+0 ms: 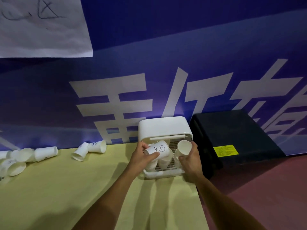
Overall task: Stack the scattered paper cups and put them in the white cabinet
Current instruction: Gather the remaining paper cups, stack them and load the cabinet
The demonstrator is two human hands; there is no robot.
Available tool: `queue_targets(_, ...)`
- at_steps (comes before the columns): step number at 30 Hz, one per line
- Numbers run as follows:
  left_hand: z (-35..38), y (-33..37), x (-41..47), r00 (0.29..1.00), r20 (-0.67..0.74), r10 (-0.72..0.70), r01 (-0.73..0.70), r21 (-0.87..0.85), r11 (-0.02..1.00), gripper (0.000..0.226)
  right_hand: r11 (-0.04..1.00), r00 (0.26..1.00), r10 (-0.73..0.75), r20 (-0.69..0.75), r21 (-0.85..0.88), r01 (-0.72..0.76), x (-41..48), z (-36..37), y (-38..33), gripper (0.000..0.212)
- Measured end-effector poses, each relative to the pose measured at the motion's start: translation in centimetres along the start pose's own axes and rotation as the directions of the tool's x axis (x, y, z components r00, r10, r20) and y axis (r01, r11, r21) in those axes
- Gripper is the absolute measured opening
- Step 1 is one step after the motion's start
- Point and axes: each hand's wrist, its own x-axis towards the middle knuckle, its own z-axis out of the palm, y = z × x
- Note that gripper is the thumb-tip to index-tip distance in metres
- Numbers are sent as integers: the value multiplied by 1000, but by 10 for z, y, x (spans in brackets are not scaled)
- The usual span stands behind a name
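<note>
Several paper cups (16, 163) lie tipped over at the far left of the yellow bench (66, 188), with a pair of cups (97, 146) on their sides nearer the middle, all well apart from the white cabinet (164, 127). At the cabinet's open front my left hand (141, 159) grips a smiley cup (160, 149), fingers (153, 156) curled round its narrow end. Inside, stored cups (163, 162) already sit on the slatted rack. My right hand (191, 159) holds a plain cup (184, 146) just beside them, mouth turned toward me, thumb and fingers wrapped round its wall. A black box (232, 135) stands right of the cabinet. By my judgement, paper this thin weighs next to nothing and dents under a squeeze, so a light hold round the wall, below the stiffer rolled rim, suits it best
</note>
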Motion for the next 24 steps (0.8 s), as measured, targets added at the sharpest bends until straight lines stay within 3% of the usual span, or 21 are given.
queue_targets(10, 3, 4, -4, 1000, 10, 9, -9, 51, 999, 45, 953, 991, 95, 94, -295, -63, 10, 4, 15, 93)
queue_targets(13, 2, 7, -4, 1000, 22, -2, 1, 33, 999, 46, 944, 998, 62, 22, -327, -52, 9, 3, 9, 79)
queue_targets(16, 2, 8, -5, 999, 35, 7, -8, 37, 999, 45, 990, 994, -23, -103, -141, 8, 5, 2, -7, 49)
queue_targets(18, 4, 7, -5, 999, 44, 14, -16, 46, 999, 45, 999, 999, -23, -34, 39, 24, 0, 3, -20, 37)
queue_targets(24, 18, 12, -3, 995, 65, 79, -85, 93, 992, 48, 952, 987, -14, 159, 305, -35, -11, 5, -36, 57)
